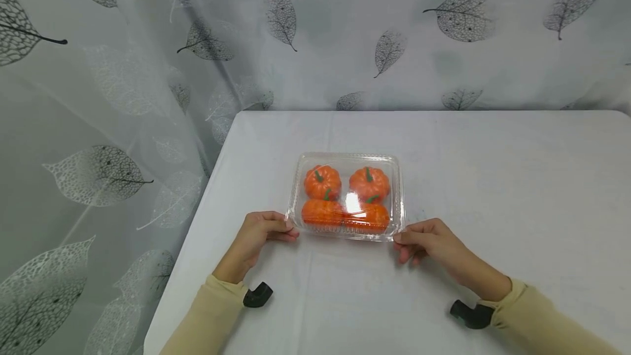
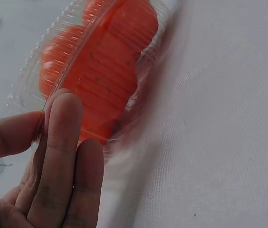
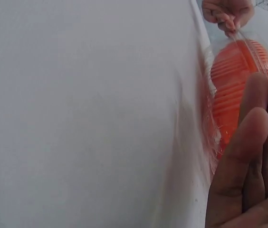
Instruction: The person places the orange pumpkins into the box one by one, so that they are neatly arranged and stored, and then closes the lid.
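A transparent plastic clamshell box point(image 1: 348, 158), its lid closed, holds several small orange pumpkins point(image 1: 370, 183) with green stems. At its near left corner my left hand point(image 1: 257, 238) pinches the rim between thumb and fingers. My right hand point(image 1: 437, 243) grips the rim at the near right corner the same way. In the left wrist view, the thumb and fingers point(image 2: 63, 123) meet on the thin edge of the box. The right wrist view has the right fingers point(image 3: 250, 137) at the rim, with the left hand point(image 3: 230, 13) at the far end.
A white cloth covers the table point(image 1: 493, 190), whose left edge runs close beside my left arm. Behind and to the left hangs a pale curtain point(image 1: 335, 32) printed with grey leaves. A black curved piece point(image 1: 258, 295) sits at each sleeve cuff.
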The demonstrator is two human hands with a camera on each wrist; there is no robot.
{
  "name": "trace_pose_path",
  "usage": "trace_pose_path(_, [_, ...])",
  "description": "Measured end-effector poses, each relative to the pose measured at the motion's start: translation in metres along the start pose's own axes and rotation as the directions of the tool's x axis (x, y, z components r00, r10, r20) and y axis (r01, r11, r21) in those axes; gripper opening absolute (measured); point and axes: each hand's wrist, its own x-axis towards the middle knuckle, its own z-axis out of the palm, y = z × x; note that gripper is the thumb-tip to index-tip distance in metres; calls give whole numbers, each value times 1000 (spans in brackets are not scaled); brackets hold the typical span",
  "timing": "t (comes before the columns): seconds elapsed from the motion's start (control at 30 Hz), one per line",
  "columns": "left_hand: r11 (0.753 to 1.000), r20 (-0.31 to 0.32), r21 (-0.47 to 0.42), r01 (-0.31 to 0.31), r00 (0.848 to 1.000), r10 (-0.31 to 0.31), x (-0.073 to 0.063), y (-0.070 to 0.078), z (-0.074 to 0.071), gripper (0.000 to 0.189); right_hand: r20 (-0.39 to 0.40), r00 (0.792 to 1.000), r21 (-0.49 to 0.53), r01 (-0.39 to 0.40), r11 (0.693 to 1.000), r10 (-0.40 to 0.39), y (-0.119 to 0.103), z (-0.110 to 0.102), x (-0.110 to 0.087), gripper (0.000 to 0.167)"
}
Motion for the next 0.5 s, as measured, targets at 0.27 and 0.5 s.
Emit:
trace_pose_path(0.27, [1000, -20, -10, -10, 1000, 10, 0, 2, 0, 7, -64, 997, 2, 38, 999, -38, -1, 8, 0, 31])
trace_pose_path(0.5, [1000, -20, 2, -21, 1000, 21, 4, 0, -3, 12, -34, 999, 13, 13, 1000, -13, -2, 11, 2, 31])
